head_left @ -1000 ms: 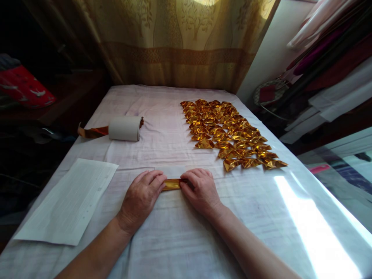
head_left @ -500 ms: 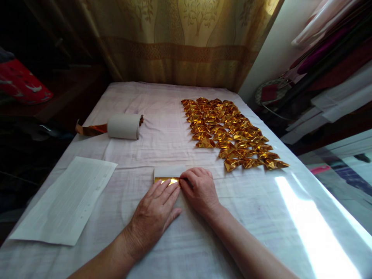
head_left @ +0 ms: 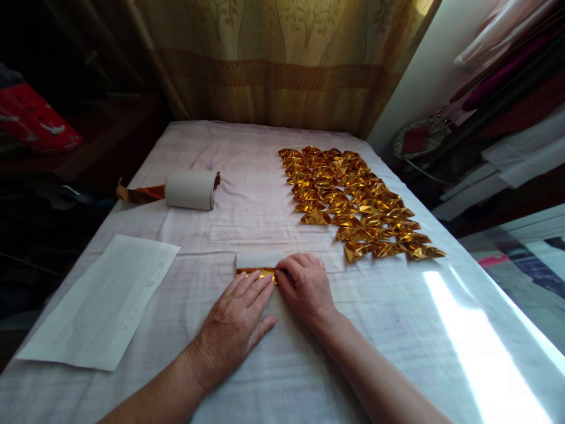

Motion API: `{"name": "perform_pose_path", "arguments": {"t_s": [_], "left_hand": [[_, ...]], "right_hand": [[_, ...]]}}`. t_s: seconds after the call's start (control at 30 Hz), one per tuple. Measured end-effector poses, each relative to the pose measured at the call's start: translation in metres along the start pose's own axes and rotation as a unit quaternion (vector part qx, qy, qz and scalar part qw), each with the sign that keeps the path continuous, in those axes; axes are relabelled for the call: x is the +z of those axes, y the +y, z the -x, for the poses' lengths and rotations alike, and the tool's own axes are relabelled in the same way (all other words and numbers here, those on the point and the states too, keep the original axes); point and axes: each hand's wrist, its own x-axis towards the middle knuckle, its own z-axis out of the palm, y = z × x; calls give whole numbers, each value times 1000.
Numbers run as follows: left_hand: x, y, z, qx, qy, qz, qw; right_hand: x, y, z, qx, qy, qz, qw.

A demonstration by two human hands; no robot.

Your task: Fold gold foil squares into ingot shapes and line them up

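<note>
The gold foil strip (head_left: 253,272) was largely hidden beneath the flat, spread left hand (head_left: 236,321) and the right hand (head_left: 306,288), whose fingertips were pressed onto its end.

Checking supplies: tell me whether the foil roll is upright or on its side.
On its side: the foil roll lies lengthwise on the table, a gold strip trailing from its left end.

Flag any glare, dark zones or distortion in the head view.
Head view: sunlight glare blows out the table's near-right corner; left background is nearly black; wide-angle bending at the edges; both hands and the gold foil strip are evenly lit and sharp.
</note>
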Motion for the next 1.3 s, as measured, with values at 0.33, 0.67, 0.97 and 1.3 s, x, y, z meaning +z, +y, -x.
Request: {"name": "perform_pose_path", "arguments": {"t_s": [0.33,0.67,0.97,1.3], "left_hand": [[2,-1,2,-11,-15,17,1000],[2,0,1,-17,-17,23,999],[5,0,2,-23,-3,11,1000],[7,-1,3,-22,-1,10,1000]], "right_hand": [[5,3,2,12,16,2,1000],[-6,2,13,-47,32,4,998],[-7,1,25,-69,-33,111,991],[-5,1,23,-61,-46,110,991]]}}
